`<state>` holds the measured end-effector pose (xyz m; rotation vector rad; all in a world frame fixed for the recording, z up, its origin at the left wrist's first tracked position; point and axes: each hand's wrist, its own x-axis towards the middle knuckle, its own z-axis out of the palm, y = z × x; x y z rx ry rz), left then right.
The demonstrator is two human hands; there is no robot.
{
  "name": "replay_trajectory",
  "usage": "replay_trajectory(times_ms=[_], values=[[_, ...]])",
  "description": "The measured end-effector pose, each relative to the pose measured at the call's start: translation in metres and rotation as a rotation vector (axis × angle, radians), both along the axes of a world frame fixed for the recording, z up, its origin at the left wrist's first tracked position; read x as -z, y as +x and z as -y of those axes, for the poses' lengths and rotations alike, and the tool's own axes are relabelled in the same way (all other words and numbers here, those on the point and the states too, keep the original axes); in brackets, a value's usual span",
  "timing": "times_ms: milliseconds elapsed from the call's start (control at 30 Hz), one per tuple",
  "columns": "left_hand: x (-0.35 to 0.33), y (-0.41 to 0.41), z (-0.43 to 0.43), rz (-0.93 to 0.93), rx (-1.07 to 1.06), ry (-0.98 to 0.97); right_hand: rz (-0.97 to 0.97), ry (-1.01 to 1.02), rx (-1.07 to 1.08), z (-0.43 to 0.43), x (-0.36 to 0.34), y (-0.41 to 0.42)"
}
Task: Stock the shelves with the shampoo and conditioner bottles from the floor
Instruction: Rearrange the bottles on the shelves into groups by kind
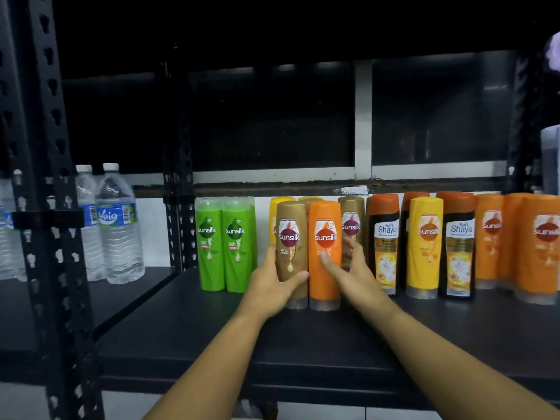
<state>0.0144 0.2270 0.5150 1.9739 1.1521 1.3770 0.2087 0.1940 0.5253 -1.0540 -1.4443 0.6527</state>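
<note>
At the far left, a black slotted steel upright is rising past the near edge of the rack. Just behind it, clear water bottles with blue labels are standing on the neighbouring shelf. Moving right, two green Sunsilk bottles are standing cap-down, side by side and touching, toward the back of the dark shelf board.

Next, the left hand is gripping a brown Sunsilk bottle low on its body. The thumb is lying across the front and the fingers are curling round the bottle's left side. The bottle is standing upright on its clear cap, nearer than the rest of the row. Yellow bottles are showing partly behind it.

An orange Sunsilk bottle is standing right against the brown one, also on the shelf. The right hand is holding it, with the thumb pressing on the front label area and the fingers wrapping round the bottle's right side. A second brown Sunsilk bottle is standing behind those fingers.

Farther right, the row is continuing along the back with a Safi Shayla bottle, a yellow Sunsilk bottle and another Safi Shayla bottle. A cluster of orange Sunsilk bottles is running out of view at the right edge.
</note>
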Motion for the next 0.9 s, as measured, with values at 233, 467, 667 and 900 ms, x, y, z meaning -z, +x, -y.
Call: replay_trajectory(times_ms=[233,467,667,900], values=[[0.002,0.0,-0.004,0.018,-0.016,0.013,-0.177,-0.047,-0.158,-0.022,-0.012,0.0],[0.004,0.001,-0.01,0.003,-0.013,0.034,-0.234,-0.08,-0.22,-0.035,-0.008,-0.002],[0.005,0.0,-0.011,-0.012,-0.023,0.043,-0.204,-0.019,-0.244,-0.033,-0.005,-0.005],[0.006,0.001,-0.011,-0.028,-0.013,0.053,-0.272,-0.026,-0.303,-0.028,-0.007,-0.012]])
